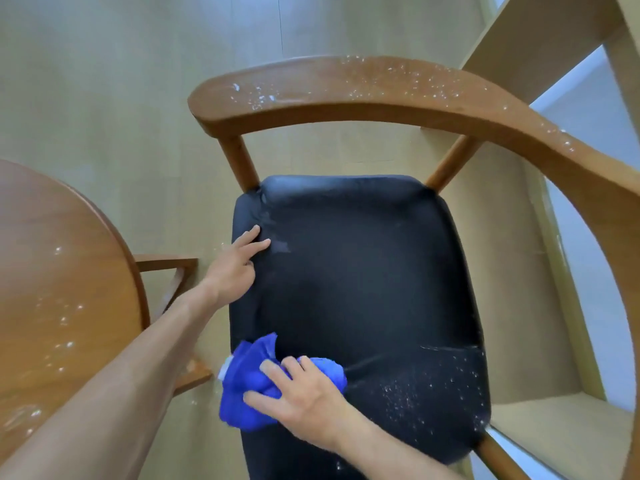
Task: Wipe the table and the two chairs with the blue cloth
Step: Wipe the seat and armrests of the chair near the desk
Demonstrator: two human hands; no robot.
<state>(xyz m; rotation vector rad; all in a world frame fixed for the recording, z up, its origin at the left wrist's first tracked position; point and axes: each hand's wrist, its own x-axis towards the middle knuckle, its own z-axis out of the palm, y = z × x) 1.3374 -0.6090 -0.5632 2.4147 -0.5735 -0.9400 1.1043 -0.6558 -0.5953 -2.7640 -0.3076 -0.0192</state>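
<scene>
Right hand (308, 403) gripping bunched blue cloth (249, 386) at near-left edge of black seat (363, 289), left hand (235, 268) open, fingers flat on seat's left edge, white specks on backrest (346, 88) and table (62, 271)

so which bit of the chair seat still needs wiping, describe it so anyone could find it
Start at the black seat of the wooden chair. Go to its near right corner, just right of the blue cloth under the right hand. That patch alone is speckled white.

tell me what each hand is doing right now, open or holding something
Left hand: open, fingers resting on the edge of the black chair seat, holding nothing.
Right hand: closed on the blue cloth, pressing it onto the seat.
</scene>
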